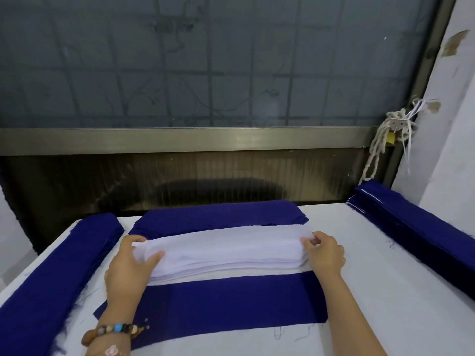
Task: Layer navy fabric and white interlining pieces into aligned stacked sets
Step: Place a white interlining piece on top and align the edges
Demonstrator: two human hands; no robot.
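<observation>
Pinching thick, layered wht interlining stack (226, 250), both ends.

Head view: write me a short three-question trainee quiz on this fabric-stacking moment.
1. True or false: the left hand and right hand grip opposite ends of the white interlining stack.
2. What lies flat on the table nearest the person? A) a navy piece B) scissors C) a ruler
3. Fill in: the bead bracelet is on the ___ wrist.
Key: 1 true; 2 A; 3 left.
</observation>
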